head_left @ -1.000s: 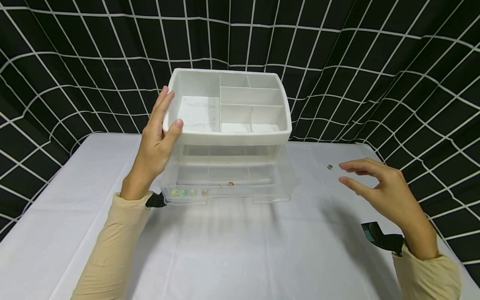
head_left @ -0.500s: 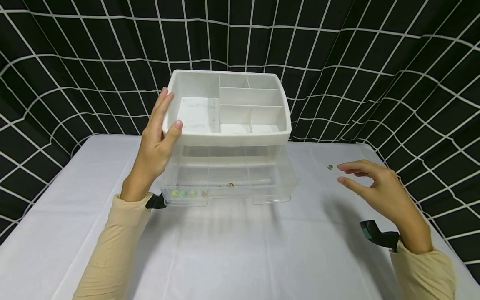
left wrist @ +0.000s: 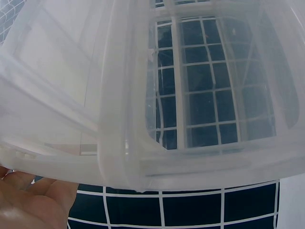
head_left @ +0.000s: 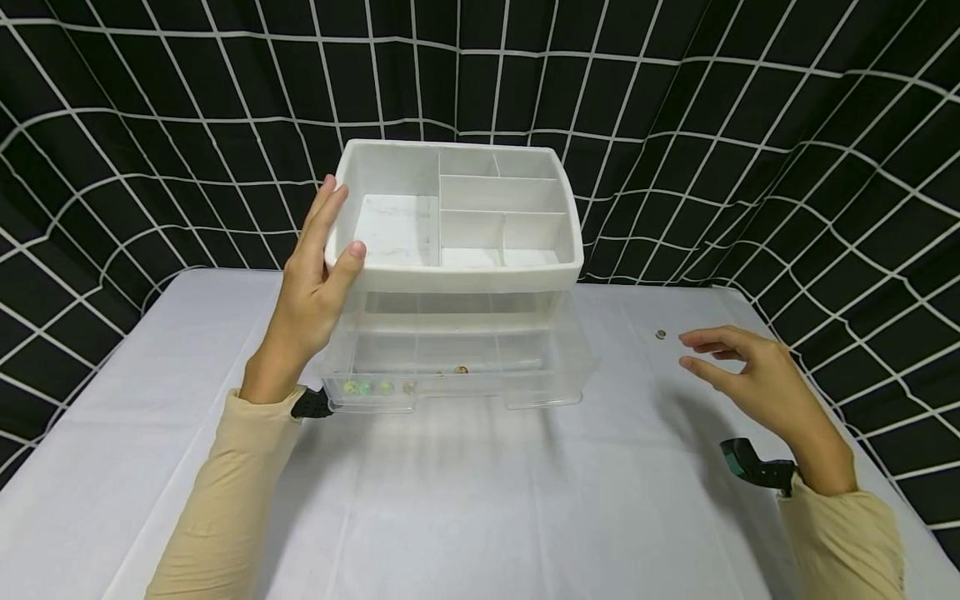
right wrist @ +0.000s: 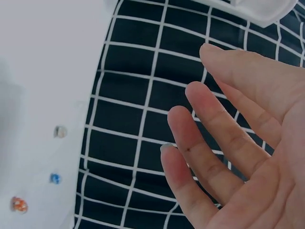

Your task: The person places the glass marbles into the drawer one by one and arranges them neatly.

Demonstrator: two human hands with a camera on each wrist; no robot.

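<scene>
A white organizer [head_left: 457, 279] with a divided top tray stands in the middle of the head view. Its clear drawer [head_left: 543, 387] is pulled out and carries several small green and pale beads [head_left: 365, 387] plus a reddish one. My left hand [head_left: 303, 292] rests against the organizer's left side, fingers straight along the rim and thumb over the front corner. To the right, my right hand [head_left: 750, 375] hovers with thumb and fingers apart, holding nothing. Just left of its fingertips lies a small bead [head_left: 661, 334]. The right wrist view shows blue [right wrist: 55, 178] and orange beads [right wrist: 19, 204] too.
A white cloth [head_left: 480, 517] covers the table. Black fabric with a white grid [head_left: 480, 83] hangs behind it and along both sides. Black straps [head_left: 757, 468] with cameras sit at the wrists.
The right wrist and forearm have shifted a little to the left, while the right fingertips stay almost in place beside the bead. My left hand, the organizer and the drawer have not visibly moved.
</scene>
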